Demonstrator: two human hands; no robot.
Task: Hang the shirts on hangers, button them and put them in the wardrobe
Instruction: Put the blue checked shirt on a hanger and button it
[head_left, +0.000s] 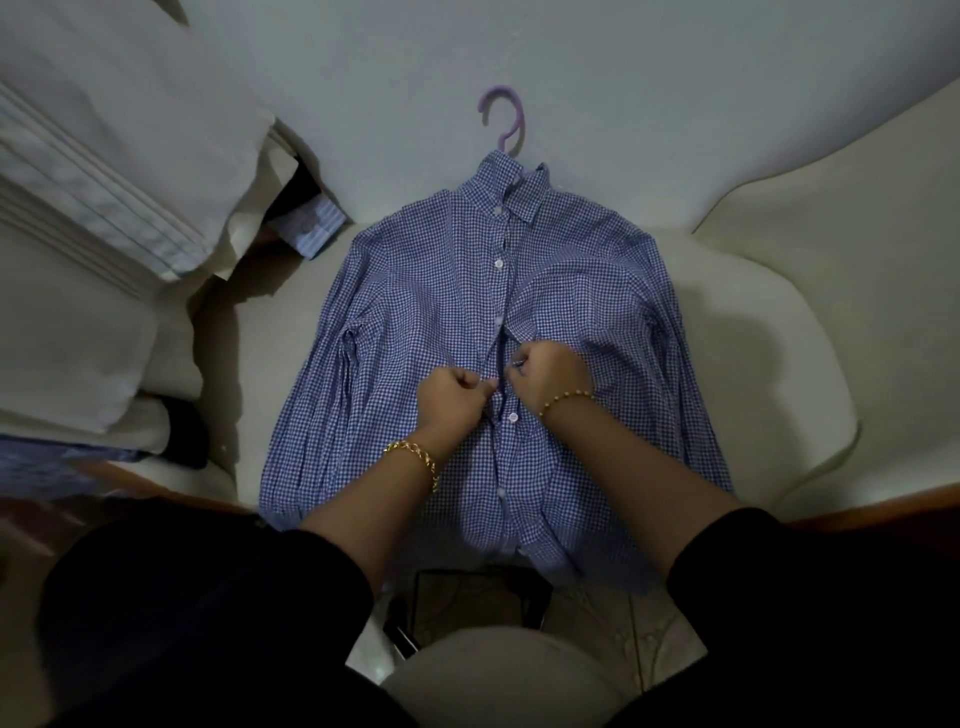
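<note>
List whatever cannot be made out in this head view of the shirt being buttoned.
1. The hanger: the head view shows only its purple hook; the checked shirt covers the rest.
2. The button being worked: hidden by the curled fingers of the left hand and right hand, which pinch the shirt's front.
3. The striped fabric: partly behind the pillow; what it is cannot be told.
4. The wardrobe: outside the frame.

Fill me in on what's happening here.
A person is buttoning a blue-and-white checked shirt that lies flat on a cream cushion, already on a purple plastic hanger. The left hand and right hand each pinch an edge of the front opening halfway down. The buttons above look fastened.
</note>
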